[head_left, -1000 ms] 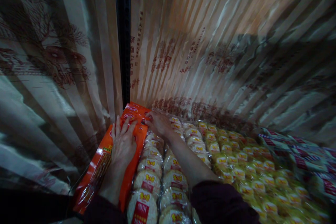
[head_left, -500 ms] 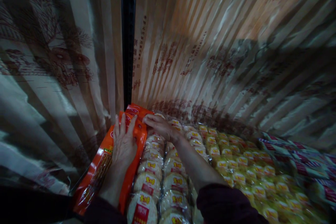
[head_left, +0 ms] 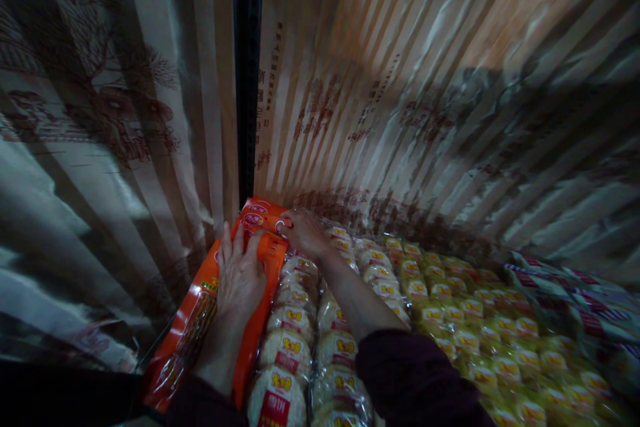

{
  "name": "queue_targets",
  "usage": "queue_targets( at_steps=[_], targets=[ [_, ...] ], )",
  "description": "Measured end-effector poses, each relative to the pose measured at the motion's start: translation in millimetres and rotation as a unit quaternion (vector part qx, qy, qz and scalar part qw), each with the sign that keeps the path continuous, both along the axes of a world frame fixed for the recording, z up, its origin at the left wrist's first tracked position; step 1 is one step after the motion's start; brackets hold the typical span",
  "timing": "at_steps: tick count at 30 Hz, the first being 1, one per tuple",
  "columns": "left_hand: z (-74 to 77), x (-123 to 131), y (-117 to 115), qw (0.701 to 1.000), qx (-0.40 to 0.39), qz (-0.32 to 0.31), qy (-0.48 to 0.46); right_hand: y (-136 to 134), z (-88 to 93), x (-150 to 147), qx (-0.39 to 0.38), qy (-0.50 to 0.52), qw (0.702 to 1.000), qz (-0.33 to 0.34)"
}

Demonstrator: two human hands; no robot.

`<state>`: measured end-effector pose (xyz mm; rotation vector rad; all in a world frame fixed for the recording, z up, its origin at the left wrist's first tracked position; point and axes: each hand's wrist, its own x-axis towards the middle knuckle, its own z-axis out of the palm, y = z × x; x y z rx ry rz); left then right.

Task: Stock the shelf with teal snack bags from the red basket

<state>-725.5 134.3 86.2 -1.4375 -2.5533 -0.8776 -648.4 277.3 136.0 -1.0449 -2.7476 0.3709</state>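
A long orange snack packet point(head_left: 193, 320) lies at the left end of a shelf, against a black upright post point(head_left: 249, 73). My left hand point(head_left: 239, 283) lies flat on the packet with its fingers stretched out and pressed down. My right hand point(head_left: 304, 232) reaches over the rice-cracker packs point(head_left: 293, 340) to the packet's far top corner, its fingers curled on that edge. Both forearms wear dark sleeves.
Clear packs of yellow-labelled round crackers point(head_left: 450, 320) fill the shelf to the right, with red-and-white striped packets point(head_left: 575, 307) at the far right. Wrapped, printed paper bundles point(head_left: 400, 93) stand in rows behind and to the left.
My right hand's fingers have closed on the packet's top corner from lying stretched across it. My left hand stays flat on the packet. The view has shifted slightly.
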Motion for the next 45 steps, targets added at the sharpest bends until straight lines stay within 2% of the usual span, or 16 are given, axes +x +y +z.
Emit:
queue_targets(
  at_steps=[2, 5, 8, 10, 12, 14, 15, 17, 20, 22, 28, 33, 37, 39, 41, 45],
  targets=[
    [-1.7, -1.1, 0.4, 1.0, 0.003, -0.008, 0.001, 3.6, 0.0, -1.1, -0.017, 0.008, 0.999, 0.026],
    [-4.0, -3.1, 0.6, 1.0, 0.004, -0.026, -0.007, 7.2, -1.9, 1.0, -0.09, 0.075, 0.99, 0.081],
    [-5.1, -4.3, 0.6, 1.0, 0.008, -0.021, -0.013, 7.4, -3.2, 8.1, -0.184, 0.14, 0.96, 0.161],
    [-5.9, -4.7, 0.7, 1.0, 0.01, -0.018, -0.01, 6.7, -2.7, 12.9, -0.257, 0.157, 0.936, 0.183],
    [-6.9, -5.1, 0.9, 1.0, 0.013, -0.024, -0.006, 6.4, -2.0, 14.8, -0.33, 0.172, 0.916, 0.149],
    [-8.1, -5.5, 1.1, 1.0, 0.01, -0.029, -0.003, 7.0, -2.1, 12.8, -0.365, 0.179, 0.911, 0.067],
    [-8.7, -5.7, 1.2, 1.0, 0.005, -0.031, -0.002, 7.6, -2.7, 10.5, -0.356, 0.176, 0.918, 0.022],
    [-9.9, -6.0, 1.5, 0.999, -0.006, -0.031, 0.004, 9.1, -4.4, 4.9, -0.27, 0.154, 0.95, -0.037],
    [-11.9, -6.6, 1.9, 0.999, -0.014, -0.033, 0.024, 10.7, -7.0, -2.4, -0.073, 0.098, 0.992, -0.032],
    [-13.3, -6.9, 2.2, 0.999, -0.01, -0.035, 0.038, 11.7, -7.9, -5.5, -0.005, 0.056, 0.998, -0.012],
    [-15.7, -6.6, 2.9, 0.998, 0.001, -0.031, 0.051, 21.5, -9.8, -10.6, 0.016, 0.02, 1.0, 0.001],
    [-17.9, -8.0, 4.0, 0.998, 0.007, -0.028, 0.053, 25.0, -11.0, -9.5, -0.075, 0.059, 0.995, 0.021],
    [-21.6, -10.4, 4.7, 0.998, 0.024, -0.03, 0.058, 22.8, -9.1, -6.8, -0.159, 0.133, 0.975, 0.085],
    [-23.6, -11.6, 5.0, 0.997, 0.029, -0.028, 0.065, 23.7, -8.7, -6.3, -0.167, 0.141, 0.971, 0.101],
    [-25.2, -12.6, 5.3, 0.997, 0.032, -0.027, 0.068, 26.0, -9.7, -6.4, -0.137, 0.128, 0.979, 0.078],
    [-25.3, -12.1, 6.4, 0.997, 0.038, -0.023, 0.062, 30.1, -15.2, -7.0, 0.035, 0.094, 0.994, 0.039]
  ],
)
